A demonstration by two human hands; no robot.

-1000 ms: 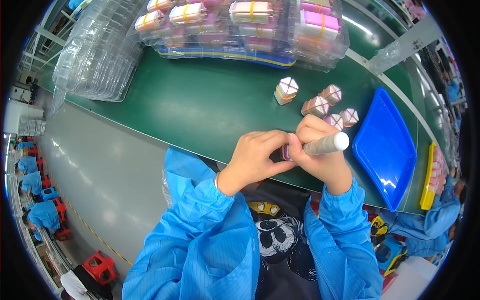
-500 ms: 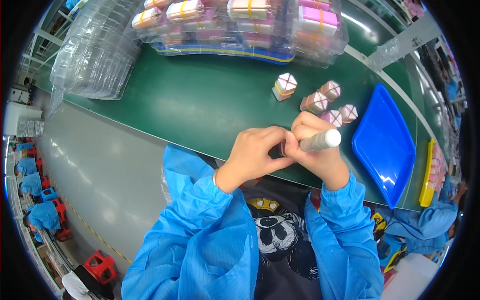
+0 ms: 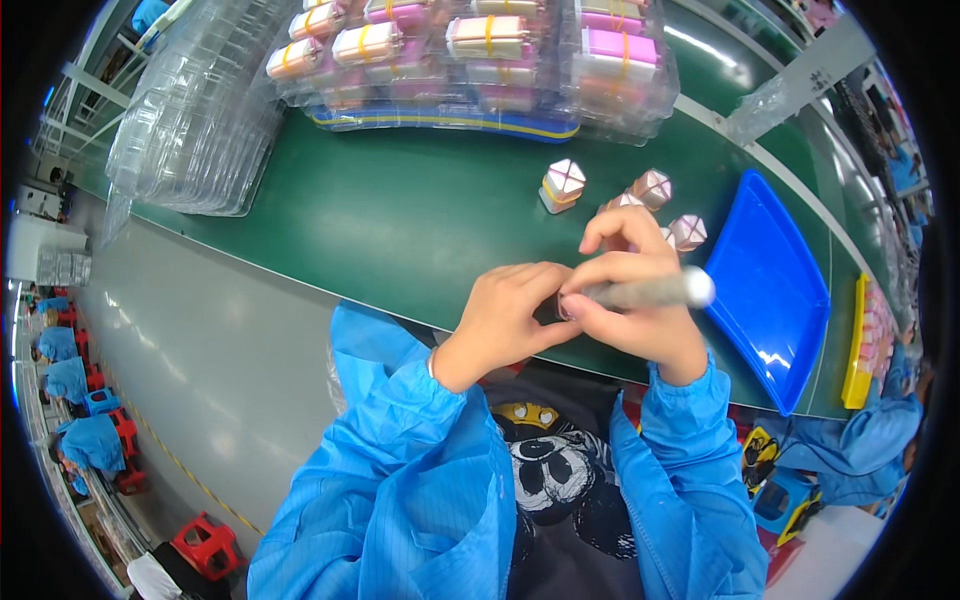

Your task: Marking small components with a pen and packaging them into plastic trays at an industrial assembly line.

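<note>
Pen (image 3: 640, 292), a grey stick with a white tip, lies gripped in my right hand (image 3: 640, 310) above the green belt's (image 3: 400, 230) near edge. My left hand (image 3: 510, 315) pinches something small at its end, hidden. A slip could drop it toward my lap.

Both forearms are covered by long sleeves of a bright blue, thin, finely striped work coat, entering from the lower edge of the frame. The left sleeve (image 3: 400, 470) is loose and creased, with a gathered cuff at the wrist. The right sleeve (image 3: 690, 480) ends in a similar cuff. The left hand (image 3: 505, 320) and right hand (image 3: 640, 310) are bare, without gloves. The coat hangs open at lower centre over a dark shirt (image 3: 560, 480) bearing a cartoon print.
</note>
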